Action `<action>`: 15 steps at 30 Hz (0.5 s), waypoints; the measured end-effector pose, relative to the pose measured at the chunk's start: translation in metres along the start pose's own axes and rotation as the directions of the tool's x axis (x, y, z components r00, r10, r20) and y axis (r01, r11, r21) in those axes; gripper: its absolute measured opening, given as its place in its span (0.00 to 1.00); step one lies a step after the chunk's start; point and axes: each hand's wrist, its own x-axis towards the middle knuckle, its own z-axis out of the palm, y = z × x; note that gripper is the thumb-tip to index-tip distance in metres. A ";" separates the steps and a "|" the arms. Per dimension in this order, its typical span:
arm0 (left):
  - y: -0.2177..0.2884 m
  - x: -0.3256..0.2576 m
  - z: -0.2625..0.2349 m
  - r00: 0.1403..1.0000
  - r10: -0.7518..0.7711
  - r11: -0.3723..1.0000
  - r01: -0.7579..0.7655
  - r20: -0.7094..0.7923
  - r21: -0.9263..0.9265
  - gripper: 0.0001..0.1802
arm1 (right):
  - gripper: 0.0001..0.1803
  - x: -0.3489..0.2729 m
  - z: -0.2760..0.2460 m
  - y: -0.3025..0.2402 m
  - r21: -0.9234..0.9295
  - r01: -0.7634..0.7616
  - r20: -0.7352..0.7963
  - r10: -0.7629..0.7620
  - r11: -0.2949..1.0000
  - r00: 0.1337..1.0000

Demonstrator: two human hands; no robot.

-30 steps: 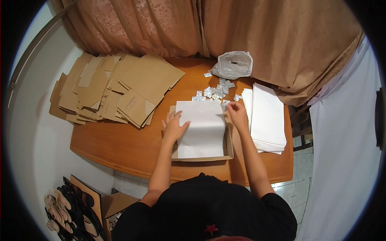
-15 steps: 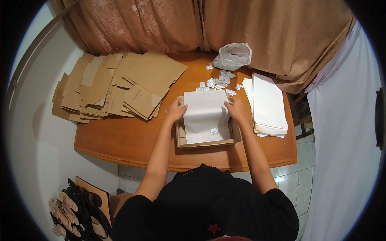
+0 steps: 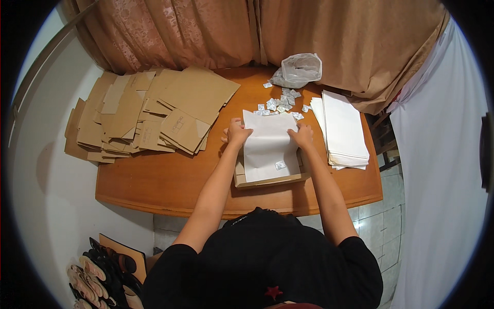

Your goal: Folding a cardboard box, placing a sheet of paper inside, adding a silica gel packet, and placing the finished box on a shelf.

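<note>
1. Compared with half a second ago, the open cardboard box [image 3: 272,182] has shifted a little to the right on the wooden table [image 3: 159,180], with the white sheet [image 3: 270,147] inside it
2. One small sachet [image 3: 280,165] lies on the sheet, toward the box's near wall; a second ago that part of the sheet was bare
3. The left hand [image 3: 238,133] is at the box's left side, thumb over the sheet, fingers spread outside; how firmly it presses, one cannot tell
4. The right hand [image 3: 302,136] is at the box's right side, thumb on the sheet's edge, the other fingers partly hidden, so its grip cannot be told
5. Dark printed marks show on the flattened cardboard [image 3: 180,98] left of the box; the marks on the sachet pile [image 3: 282,103] beyond it are too small to read
6. Farther beyond the box sits a plastic bag [image 3: 301,69], before brown curtains [image 3: 350,41]; to its right lies a stack of white sheets [image 3: 345,126]
7. Shoes [image 3: 92,273] stand below the box's level, to the left; pale floor tiles [image 3: 391,221] show to the right
</note>
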 end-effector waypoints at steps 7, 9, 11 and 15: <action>-0.012 0.003 -0.007 0.931 0.300 0.649 -0.041 0.206 -0.760 0.31 | 0.36 0.013 0.003 0.020 0.332 0.214 -0.199 -0.154 0.919 0.968; -0.018 0.001 -0.012 0.913 0.356 0.594 -0.059 0.197 -0.802 0.30 | 0.36 0.016 0.001 0.025 0.435 0.235 -0.200 -0.161 0.869 0.967; -0.023 -0.002 -0.013 0.895 0.408 0.536 -0.076 0.179 -0.841 0.30 | 0.31 0.016 -0.003 0.028 0.791 0.145 -0.010 -0.225 0.594 0.974; -0.028 -0.012 -0.022 0.910 0.394 0.587 -0.145 0.125 -0.796 0.26 | 0.24 0.006 -0.026 0.022 0.701 0.152 0.087 -0.296 0.697 0.951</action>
